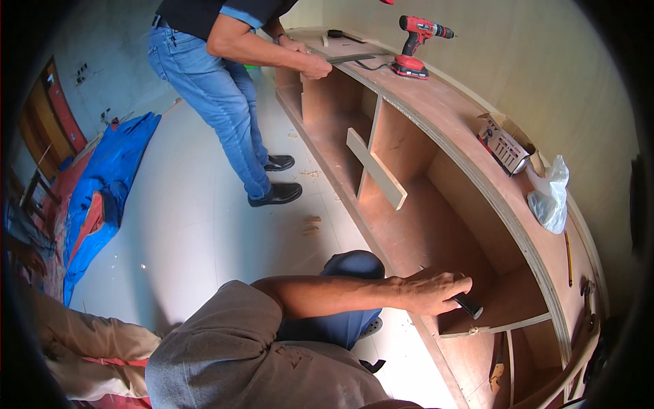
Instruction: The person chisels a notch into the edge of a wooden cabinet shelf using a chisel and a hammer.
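Plywood cabinet (436, 225), smooth and curved; inside it, right hand (433, 292) closed around a dark-handled tool (469, 306), arm outstretched.

Illumination: daylight, even and fairly bright, strongest on the pale floor (204, 225), which washes out to near white at centre. Soft shadows lie inside the plywood cabinet (422, 225) compartments and under the standing person's shoes (276, 194). No hard glare. Fisheye distortion bends the cabinet's top edge into an arc from 12 to 4 o'clock. Heavy black vignette at all corners. Focus acceptable at centre, softening toward the rim, notably at 8 o'clock.
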Demonstrator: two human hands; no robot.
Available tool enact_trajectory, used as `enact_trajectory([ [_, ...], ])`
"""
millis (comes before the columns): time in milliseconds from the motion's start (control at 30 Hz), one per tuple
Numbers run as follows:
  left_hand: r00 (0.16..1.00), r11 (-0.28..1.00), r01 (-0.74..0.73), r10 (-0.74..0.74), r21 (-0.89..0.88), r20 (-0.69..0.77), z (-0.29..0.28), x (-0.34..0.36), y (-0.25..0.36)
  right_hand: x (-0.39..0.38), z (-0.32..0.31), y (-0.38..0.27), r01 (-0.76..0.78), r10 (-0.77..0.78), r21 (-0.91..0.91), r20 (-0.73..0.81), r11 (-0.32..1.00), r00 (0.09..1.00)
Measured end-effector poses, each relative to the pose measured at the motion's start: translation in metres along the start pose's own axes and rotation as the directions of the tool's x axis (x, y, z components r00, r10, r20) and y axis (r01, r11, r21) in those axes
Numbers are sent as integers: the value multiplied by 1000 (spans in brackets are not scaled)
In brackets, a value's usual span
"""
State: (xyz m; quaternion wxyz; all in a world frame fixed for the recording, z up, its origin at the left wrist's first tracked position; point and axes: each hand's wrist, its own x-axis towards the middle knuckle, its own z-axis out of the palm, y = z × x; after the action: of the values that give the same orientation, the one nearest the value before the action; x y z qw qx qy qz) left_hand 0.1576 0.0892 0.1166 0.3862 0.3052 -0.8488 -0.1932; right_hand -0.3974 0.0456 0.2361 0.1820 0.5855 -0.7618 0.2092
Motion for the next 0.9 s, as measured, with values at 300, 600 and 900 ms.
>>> enact_trajectory([
  [300, 1000, 1000, 2, -2, -6, 3, 3, 1, -1, -2, 8, 6, 9, -9, 20, -20, 1000, 1000],
  [600, 1000, 1000, 9, -9, -14, 13, 2, 1, 0, -5, 6, 4, 29, -29, 11, -28, 1000, 999],
  [900, 1000, 1000, -4, 4, -8, -1, 3, 3, -3, 4, 10, 13, 31, -31, 18, -29, 999, 999],
])
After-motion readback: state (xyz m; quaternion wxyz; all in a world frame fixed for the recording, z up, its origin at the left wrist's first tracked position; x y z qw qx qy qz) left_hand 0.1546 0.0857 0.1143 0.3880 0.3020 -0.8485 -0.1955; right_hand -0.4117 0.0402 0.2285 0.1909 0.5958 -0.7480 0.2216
